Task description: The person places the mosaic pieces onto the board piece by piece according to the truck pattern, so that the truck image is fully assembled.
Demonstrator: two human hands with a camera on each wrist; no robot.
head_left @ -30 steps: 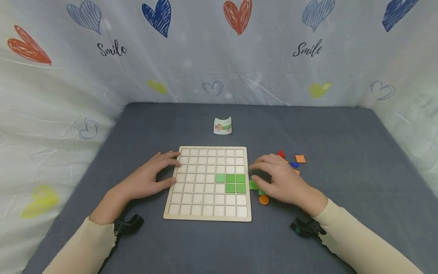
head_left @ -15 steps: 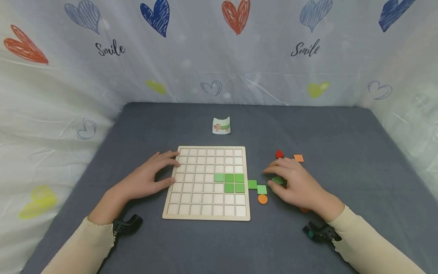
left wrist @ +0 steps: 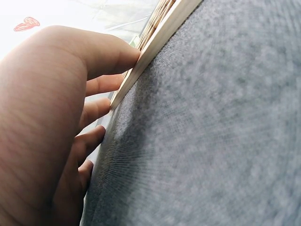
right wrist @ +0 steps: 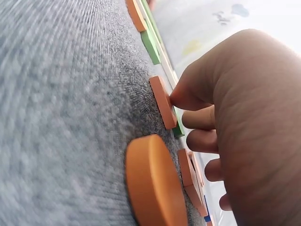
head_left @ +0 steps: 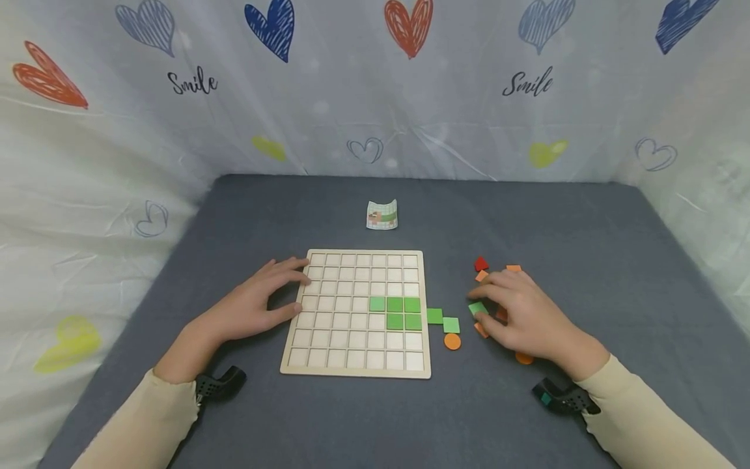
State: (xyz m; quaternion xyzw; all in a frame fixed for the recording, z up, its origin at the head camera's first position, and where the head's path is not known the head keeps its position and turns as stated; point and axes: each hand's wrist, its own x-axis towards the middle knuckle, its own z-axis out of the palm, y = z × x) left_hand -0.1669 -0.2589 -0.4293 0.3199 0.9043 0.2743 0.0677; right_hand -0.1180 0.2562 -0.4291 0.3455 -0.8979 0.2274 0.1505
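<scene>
Two hands rest low on a grey felt surface [head_left: 328, 417]. The left hand [head_left: 252, 306] lies flat with relaxed fingers against the left edge of a wooden grid board [head_left: 359, 312] — thumb and fingertips touching its rim, apparently steadying it so it cannot slide. The right hand [head_left: 527, 319], well to the board's right, curls its fingers and pinches a green square tile [head_left: 477, 308] among scattered orange pieces [head_left: 524, 357]. Five green tiles [head_left: 398, 312] already fill cells near the board's right side. Two more green squares [head_left: 443, 320] and an orange disc [head_left: 452, 341] sit just beside that edge — within easy reach. A small pattern card [head_left: 381, 215] stands behind the board, facing the person.
</scene>
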